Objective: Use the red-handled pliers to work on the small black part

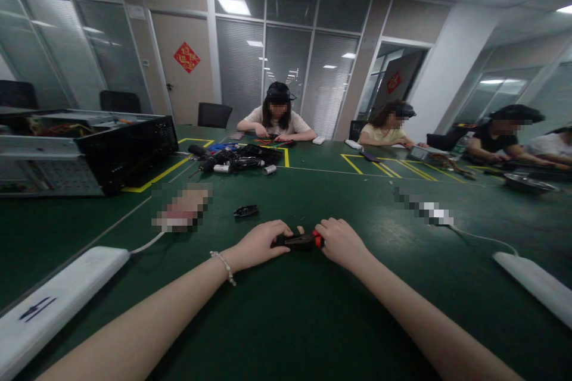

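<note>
My right hand (342, 241) is closed around the red-and-black handles of what look like pliers (304, 242), whose dark jaws point left. At the jaw end, my left hand (261, 244) pinches a small black part (280, 240), mostly covered by the fingers. Whether the jaws grip that part cannot be made out. Just beyond the tool lies a small tan fragment (301, 230). A black plastic-looking piece (245, 211) rests on the green table (286, 321), forward and left of my left hand.
On the left stand an open computer case (134, 149) and a white power bank (67, 303). Another white power bank (536, 286) lies at right, with a cable. Farther back is a pile of black tools and parts (236, 158). Several people sit across the table, including one person (277, 116) opposite.
</note>
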A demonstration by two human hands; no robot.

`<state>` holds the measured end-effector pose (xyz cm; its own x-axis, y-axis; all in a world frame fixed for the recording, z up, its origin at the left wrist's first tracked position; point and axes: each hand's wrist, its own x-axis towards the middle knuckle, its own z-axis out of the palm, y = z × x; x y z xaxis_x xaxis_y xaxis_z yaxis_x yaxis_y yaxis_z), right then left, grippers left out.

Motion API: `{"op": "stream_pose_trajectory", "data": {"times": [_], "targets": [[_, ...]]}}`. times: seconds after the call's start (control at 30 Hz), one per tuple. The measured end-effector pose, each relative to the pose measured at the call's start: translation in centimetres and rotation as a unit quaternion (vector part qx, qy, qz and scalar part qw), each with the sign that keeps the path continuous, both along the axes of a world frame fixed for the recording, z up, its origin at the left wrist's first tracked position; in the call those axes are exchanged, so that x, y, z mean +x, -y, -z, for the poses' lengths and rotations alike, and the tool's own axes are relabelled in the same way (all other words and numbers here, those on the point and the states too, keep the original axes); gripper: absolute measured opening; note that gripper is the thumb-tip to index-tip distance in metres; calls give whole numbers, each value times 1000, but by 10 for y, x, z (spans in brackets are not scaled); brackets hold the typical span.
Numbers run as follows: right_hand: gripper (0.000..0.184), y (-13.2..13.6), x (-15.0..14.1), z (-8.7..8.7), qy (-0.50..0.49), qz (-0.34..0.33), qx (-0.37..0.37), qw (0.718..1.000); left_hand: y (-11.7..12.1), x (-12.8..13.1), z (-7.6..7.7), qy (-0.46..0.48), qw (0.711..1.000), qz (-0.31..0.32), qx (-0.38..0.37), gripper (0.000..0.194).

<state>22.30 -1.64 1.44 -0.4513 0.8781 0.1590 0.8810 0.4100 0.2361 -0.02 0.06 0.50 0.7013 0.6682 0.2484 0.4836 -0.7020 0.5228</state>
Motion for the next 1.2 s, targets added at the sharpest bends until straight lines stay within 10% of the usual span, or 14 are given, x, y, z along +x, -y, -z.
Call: {"op": "stream_pose_trajectory", "data": {"times": [1.2], "targets": [[22,2,1,-4,19,7,-2,1000,-1,1,4,-7,1000,-7,16,26]]}}
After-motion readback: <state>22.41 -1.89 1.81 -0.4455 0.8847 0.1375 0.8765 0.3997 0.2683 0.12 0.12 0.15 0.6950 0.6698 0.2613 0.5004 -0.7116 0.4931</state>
